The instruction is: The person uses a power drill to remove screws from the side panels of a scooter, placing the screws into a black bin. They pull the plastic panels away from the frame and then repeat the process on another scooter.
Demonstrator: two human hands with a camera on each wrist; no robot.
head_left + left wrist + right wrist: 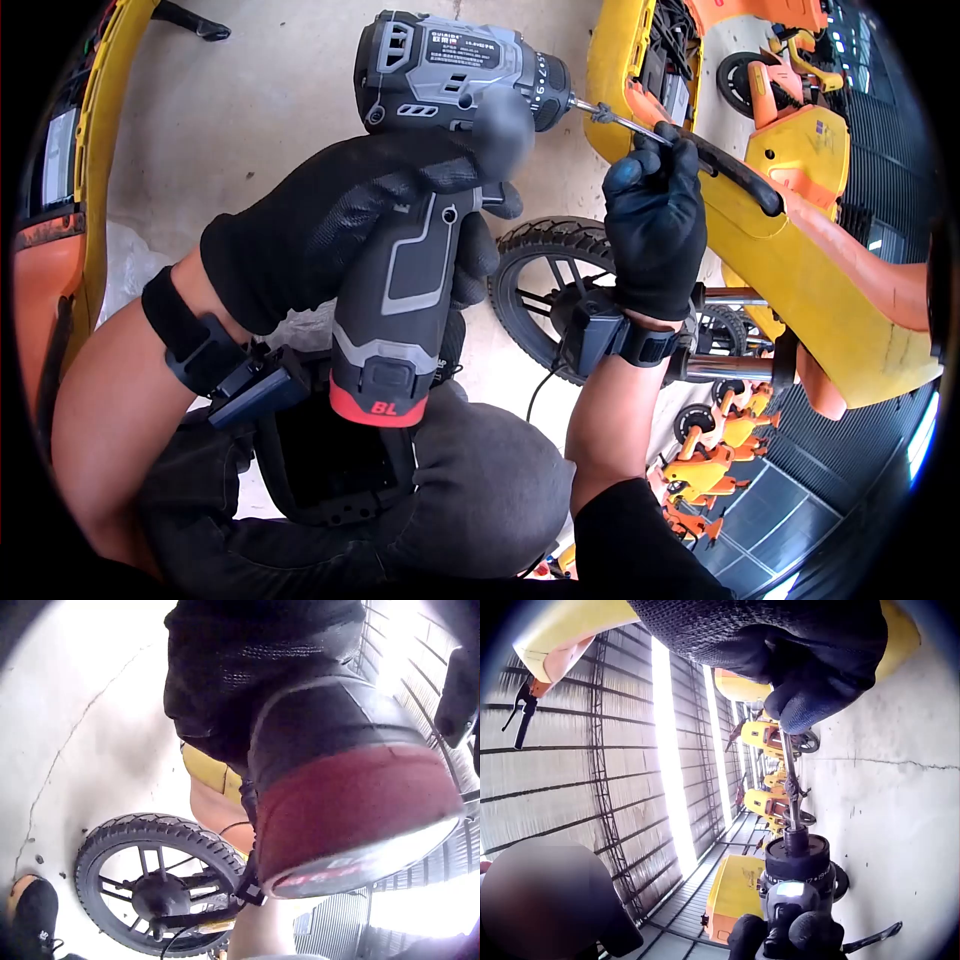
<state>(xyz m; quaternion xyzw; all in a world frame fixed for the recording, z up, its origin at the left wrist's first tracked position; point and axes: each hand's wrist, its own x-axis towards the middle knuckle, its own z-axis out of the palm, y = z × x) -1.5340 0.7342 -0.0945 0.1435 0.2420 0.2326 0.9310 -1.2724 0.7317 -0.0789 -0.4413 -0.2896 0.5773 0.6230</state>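
Note:
My gloved left hand (340, 215) grips the handle of a grey and black cordless drill (450, 75) held on its side, chuck pointing right. In the left wrist view the red battery base (352, 817) fills the near right. From the chuck runs a thin metal rod (635, 127) with a small dark twisted lump (602, 113) partway along. Thumb and fingers of my gloved right hand (655, 225) pinch the rod's far end. The right wrist view shows the rod (788, 757) between those fingertips and the drill's chuck (797, 847).
Close behind the right hand is a yellow and orange scooter body (830, 290) with a dark curved strip (750, 185). A spoked wheel (515, 275) stands below the hands. Another yellow frame (110, 120) rises at left. More scooters (715, 455) line the background.

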